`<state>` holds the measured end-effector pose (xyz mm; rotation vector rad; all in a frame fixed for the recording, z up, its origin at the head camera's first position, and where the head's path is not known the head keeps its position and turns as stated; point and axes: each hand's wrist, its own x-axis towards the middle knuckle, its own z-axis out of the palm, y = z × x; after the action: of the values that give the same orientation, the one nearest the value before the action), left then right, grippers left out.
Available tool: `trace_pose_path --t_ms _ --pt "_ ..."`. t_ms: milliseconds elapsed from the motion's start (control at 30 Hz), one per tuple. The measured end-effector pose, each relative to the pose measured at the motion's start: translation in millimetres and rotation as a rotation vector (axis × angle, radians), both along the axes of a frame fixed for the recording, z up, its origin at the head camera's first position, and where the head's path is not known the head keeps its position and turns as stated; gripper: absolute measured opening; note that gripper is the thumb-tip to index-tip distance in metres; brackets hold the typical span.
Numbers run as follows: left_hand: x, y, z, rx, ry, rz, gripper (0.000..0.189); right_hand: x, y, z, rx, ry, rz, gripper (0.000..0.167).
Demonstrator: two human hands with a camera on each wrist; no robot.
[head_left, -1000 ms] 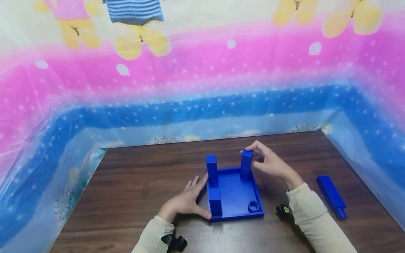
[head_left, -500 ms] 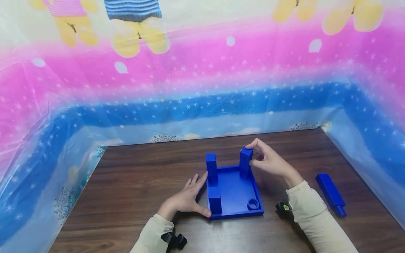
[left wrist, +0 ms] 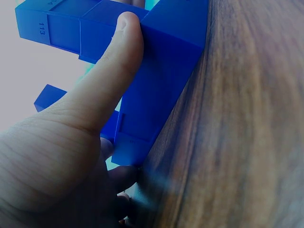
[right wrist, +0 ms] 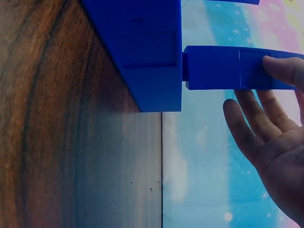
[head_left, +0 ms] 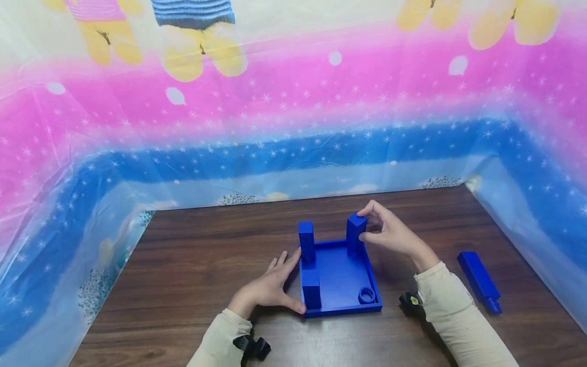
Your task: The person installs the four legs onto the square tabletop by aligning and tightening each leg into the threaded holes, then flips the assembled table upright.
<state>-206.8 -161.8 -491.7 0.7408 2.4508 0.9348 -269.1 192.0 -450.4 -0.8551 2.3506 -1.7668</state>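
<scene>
Slightly turned since a second earlier, the post (head_left: 353,240) stood at the tray's (head_left: 341,278) far right corner. My left hand (head_left: 267,291), fingers spread, rested against the tray's left edge; my right hand (head_left: 393,235) pinched the post near its top, a sliver of stem (right wrist: 185,66) showing beneath. I was seemingly screwing it in; next probably called for more twisting. Another post (head_left: 478,278) lay near the tabletop's (head_left: 206,244) right edge.

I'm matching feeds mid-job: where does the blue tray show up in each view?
Head: the blue tray lies below and slightly right of centre.
Left wrist: it slants down from the top, right of centre, partly behind the left hand.
Right wrist: its side slants from the top edge toward the centre.
Shared landmark: the brown wooden tabletop.
</scene>
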Motion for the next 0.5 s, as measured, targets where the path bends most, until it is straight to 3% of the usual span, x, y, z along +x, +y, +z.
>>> trace_pose_path --t_ms 500 --pt "0.0 0.1 -0.2 0.003 0.009 -0.014 0.136 -1.3 0.7 -0.9 0.018 0.032 -0.057 0.041"
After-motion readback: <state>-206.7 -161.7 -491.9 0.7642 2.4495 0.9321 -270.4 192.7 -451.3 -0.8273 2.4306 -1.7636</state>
